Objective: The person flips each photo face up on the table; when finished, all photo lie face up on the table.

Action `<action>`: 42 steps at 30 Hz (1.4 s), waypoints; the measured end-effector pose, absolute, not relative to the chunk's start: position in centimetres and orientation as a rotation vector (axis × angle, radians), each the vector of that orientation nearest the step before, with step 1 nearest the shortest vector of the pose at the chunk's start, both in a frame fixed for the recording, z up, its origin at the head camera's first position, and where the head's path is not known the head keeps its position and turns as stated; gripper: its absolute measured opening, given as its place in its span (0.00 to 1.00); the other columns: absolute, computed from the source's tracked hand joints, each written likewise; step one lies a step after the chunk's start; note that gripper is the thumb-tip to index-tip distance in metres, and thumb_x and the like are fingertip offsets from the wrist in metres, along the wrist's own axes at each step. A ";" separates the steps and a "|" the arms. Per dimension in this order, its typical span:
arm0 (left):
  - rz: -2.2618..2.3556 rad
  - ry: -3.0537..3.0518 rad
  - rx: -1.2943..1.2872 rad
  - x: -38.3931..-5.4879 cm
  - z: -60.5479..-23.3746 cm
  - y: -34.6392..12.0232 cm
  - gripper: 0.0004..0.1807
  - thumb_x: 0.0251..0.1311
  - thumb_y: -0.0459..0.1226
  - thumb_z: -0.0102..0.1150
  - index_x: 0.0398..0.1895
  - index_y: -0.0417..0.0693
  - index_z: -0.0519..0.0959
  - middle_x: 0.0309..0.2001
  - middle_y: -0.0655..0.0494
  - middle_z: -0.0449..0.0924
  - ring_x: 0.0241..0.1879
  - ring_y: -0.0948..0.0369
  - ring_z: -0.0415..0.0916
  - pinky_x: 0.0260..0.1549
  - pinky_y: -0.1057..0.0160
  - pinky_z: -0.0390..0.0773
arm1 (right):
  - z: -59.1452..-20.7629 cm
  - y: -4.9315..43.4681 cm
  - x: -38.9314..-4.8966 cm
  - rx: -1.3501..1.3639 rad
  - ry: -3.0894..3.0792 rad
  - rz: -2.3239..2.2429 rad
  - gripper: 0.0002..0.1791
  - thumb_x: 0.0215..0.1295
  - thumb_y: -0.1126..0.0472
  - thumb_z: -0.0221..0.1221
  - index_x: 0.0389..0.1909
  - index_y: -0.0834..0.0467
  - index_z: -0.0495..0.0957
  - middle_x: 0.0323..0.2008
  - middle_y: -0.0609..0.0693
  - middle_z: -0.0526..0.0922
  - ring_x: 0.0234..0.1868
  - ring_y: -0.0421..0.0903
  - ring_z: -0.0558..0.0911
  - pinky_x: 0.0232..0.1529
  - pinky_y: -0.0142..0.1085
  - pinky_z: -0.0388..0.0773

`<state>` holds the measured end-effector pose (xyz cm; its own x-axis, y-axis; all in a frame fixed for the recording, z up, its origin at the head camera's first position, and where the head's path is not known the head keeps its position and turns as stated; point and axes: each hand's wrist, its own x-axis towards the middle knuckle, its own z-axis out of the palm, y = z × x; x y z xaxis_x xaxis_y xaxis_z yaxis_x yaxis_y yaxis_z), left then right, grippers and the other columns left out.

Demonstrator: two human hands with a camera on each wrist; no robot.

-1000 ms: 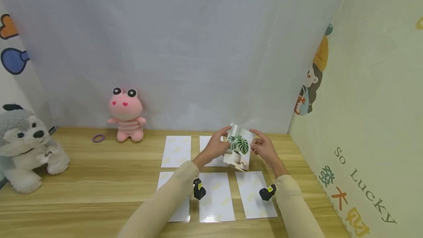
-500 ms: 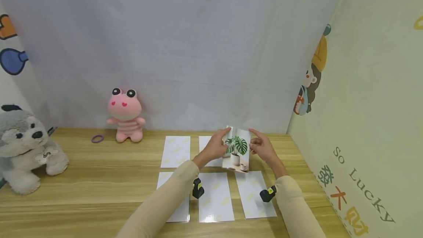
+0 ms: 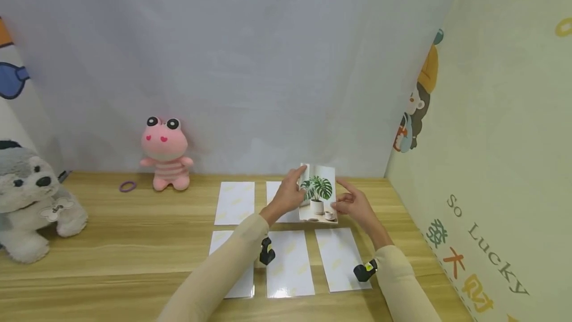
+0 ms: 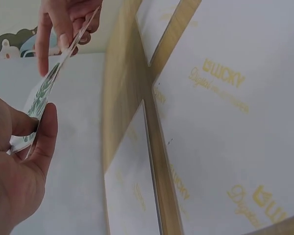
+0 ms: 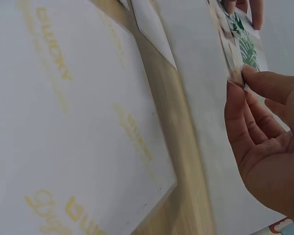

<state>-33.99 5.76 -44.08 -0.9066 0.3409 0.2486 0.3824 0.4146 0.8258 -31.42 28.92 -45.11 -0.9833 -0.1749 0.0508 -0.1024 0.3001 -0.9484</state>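
Both hands hold up a photo print [image 3: 317, 190] of a leafy green plant in a white pot, its picture side toward the head camera. On its left edge my left hand [image 3: 287, 196] pinches it between thumb and fingers; the left wrist view shows the thumb [image 4: 23, 125] over the picture side. My right hand [image 3: 356, 206] pinches the lower right edge, thumb against fingertips, with the index finger extended up along the side. The left wrist view catches the print [image 4: 49, 88] nearly edge-on, above the table. One face-down print [image 3: 278, 202] is partly hidden behind the left hand.
Several white-backed prints with yellow lettering lie in two rows, including a back-left one [image 3: 235, 202], a front-middle one [image 3: 290, 265] and a front-right one [image 3: 343, 260]. A pink plush toy [image 3: 165, 153], purple ring [image 3: 127, 186] and grey plush dog [image 3: 31, 202] occupy the left side.
The print has turned from tilted to nearly upright and square to the head view, shifting slightly left and up. My right hand's grip has slid lower on its edge.
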 end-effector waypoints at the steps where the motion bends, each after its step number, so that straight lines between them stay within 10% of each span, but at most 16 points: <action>1: -1.537 -2.613 -0.659 -34.0 -44.1 5.8 0.38 0.63 0.24 0.52 0.78 0.44 0.56 0.64 0.41 0.68 0.21 0.65 0.59 0.22 0.69 0.66 | -45.2 29.0 -31.4 -0.259 2.484 -1.799 0.43 0.62 0.76 0.61 0.77 0.61 0.55 0.31 0.47 0.82 0.30 0.37 0.83 0.38 0.37 0.84; 18: -1.572 -2.833 -0.794 -34.3 -45.6 6.3 0.46 0.56 0.30 0.70 0.76 0.38 0.57 0.57 0.38 0.70 0.19 0.59 0.79 0.24 0.64 0.82 | -44.9 30.2 -31.7 -0.131 2.583 -1.771 0.39 0.61 0.77 0.62 0.73 0.69 0.59 0.26 0.44 0.79 0.25 0.34 0.78 0.31 0.29 0.79; 26: -1.210 -2.900 -0.837 -34.2 -46.0 7.0 0.45 0.50 0.41 0.76 0.71 0.37 0.66 0.59 0.42 0.76 0.54 0.49 0.76 0.56 0.51 0.77 | -44.8 30.9 -32.7 -0.158 2.643 -1.629 0.37 0.61 0.75 0.63 0.71 0.72 0.61 0.29 0.52 0.83 0.26 0.37 0.79 0.32 0.35 0.81; 42: -0.910 -3.034 -0.711 -34.5 -46.7 9.3 0.40 0.54 0.46 0.74 0.69 0.42 0.70 0.66 0.45 0.73 0.61 0.47 0.75 0.58 0.49 0.76 | -46.4 31.6 -35.2 -0.077 2.718 -1.409 0.34 0.59 0.74 0.66 0.67 0.71 0.67 0.25 0.51 0.76 0.20 0.39 0.74 0.23 0.30 0.75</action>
<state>-34.53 9.32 -46.74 -0.8988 0.4376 0.0246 0.3789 0.7475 0.5456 -35.17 31.61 -46.39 -0.9956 -0.0805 -0.0469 -0.0081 0.5761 -0.8173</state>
